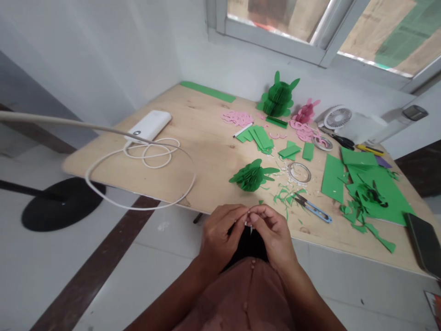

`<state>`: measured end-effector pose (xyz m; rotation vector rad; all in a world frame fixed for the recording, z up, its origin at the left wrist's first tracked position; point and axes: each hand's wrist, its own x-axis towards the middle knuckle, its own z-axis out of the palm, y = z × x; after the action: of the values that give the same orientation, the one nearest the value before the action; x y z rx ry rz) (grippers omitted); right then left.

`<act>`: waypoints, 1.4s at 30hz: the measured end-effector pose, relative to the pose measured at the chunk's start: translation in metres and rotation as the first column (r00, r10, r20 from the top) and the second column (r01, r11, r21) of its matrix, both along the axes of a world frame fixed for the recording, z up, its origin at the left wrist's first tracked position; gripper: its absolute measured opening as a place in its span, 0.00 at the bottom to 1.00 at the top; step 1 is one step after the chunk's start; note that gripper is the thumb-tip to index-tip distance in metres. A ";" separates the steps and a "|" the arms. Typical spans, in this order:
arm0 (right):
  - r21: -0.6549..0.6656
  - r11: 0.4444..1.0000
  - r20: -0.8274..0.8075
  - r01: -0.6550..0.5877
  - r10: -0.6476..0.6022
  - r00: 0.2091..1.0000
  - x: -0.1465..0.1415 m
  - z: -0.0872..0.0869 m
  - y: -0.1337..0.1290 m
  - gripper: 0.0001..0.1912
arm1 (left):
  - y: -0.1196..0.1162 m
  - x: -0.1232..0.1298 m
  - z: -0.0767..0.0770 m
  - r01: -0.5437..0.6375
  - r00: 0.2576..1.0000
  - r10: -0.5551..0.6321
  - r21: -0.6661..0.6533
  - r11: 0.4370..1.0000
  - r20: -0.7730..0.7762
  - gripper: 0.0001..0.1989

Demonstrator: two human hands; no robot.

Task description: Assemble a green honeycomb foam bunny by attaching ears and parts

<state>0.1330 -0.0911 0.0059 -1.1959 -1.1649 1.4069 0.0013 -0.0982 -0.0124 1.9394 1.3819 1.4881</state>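
My left hand (pixel 222 234) and my right hand (pixel 274 232) meet fingertip to fingertip at the table's front edge. Both are closed in a pinch on a small white piece (pixel 251 228) between them, too small to identify. Just beyond them on the table lies a green folded-paper figure (pixel 251 177) with ear-like strips pointing right. Small green paper scraps (pixel 285 195) lie to its right, beside blue-handled thread snips (pixel 314 208). A roll of tape (pixel 299 172) rests flat behind the scraps.
A wooden table (pixel 206 151) holds a white power bank (pixel 149 126) with a looped cable, green sheets (pixel 389 193), pink cutouts (pixel 237 118), a larger green figure (pixel 276 99), a pink figure (pixel 306 111), a small fan (pixel 337 117), and a dark phone (pixel 423 243) at right.
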 end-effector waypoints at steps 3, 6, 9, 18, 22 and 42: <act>-0.008 1.000 -0.016 0.013 -0.013 1.000 -0.001 0.001 0.000 0.07 | 0.000 0.000 -0.001 0.006 1.000 -0.006 0.001 1.000 -0.010 0.09; -0.013 1.000 -0.042 0.025 -0.025 0.999 -0.002 0.002 0.000 0.08 | 0.000 0.000 -0.001 0.007 1.000 -0.007 0.007 1.000 -0.023 0.09; -0.014 0.999 -0.076 0.034 -0.034 0.997 -0.003 0.002 0.000 0.08 | -0.001 0.000 -0.001 0.019 0.999 -0.018 0.024 1.000 -0.034 0.09; 0.008 0.998 -0.115 0.060 -0.058 0.992 0.007 -0.007 -0.001 0.06 | -0.001 0.009 -0.001 0.066 0.997 -0.067 -0.026 0.997 -0.030 0.11; 0.010 0.996 -0.144 0.089 -0.086 0.986 0.009 -0.006 -0.003 0.06 | -0.001 0.014 0.001 0.058 0.997 -0.058 -0.012 0.998 -0.041 0.11; 0.084 0.984 -0.093 0.155 -0.147 0.985 -0.001 -0.011 0.004 0.04 | -0.001 0.014 0.004 0.032 0.995 -0.038 -0.059 0.998 -0.090 0.13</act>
<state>0.1325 -0.0869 -0.0048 -1.1244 -1.0446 1.2660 0.0153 -0.0989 -0.0084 2.0075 1.4049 1.3448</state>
